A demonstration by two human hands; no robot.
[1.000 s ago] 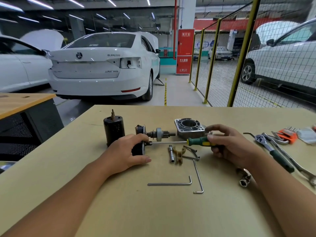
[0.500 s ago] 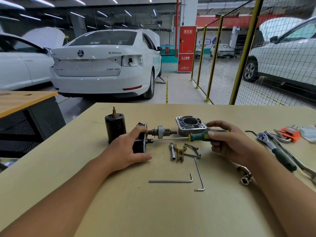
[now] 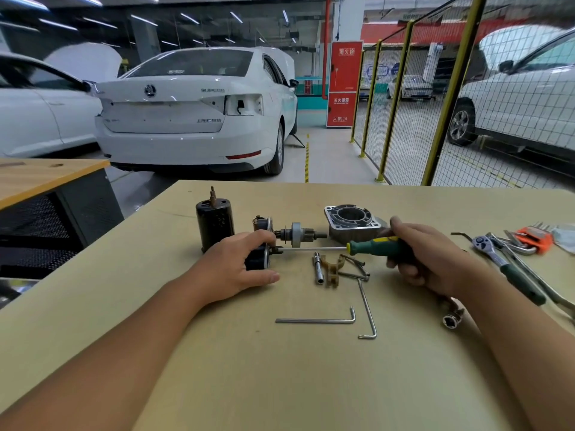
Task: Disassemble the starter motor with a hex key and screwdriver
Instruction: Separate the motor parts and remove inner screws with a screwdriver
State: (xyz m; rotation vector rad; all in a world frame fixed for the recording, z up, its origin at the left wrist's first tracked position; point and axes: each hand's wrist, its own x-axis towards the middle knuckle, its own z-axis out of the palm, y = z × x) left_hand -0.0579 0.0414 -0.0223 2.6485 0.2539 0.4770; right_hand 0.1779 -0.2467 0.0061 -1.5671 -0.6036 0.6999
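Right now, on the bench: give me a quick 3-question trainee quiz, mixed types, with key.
1. True or false: the right hand holds the ratchet wrench.
2. Which hand steadies the black motor part at the screwdriver tip? A) left B) right C) neither
3. Fill in: ___ loose L-shaped hex keys lie on the table nearest the person.

Key: 1 false, it grips the screwdriver; 2 A, the left hand; 3 two.

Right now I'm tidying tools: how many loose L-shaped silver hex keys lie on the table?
2: one long silver hex key lying flat nearest the person, another thinner hex key just right. Others may sit in the orange holder.
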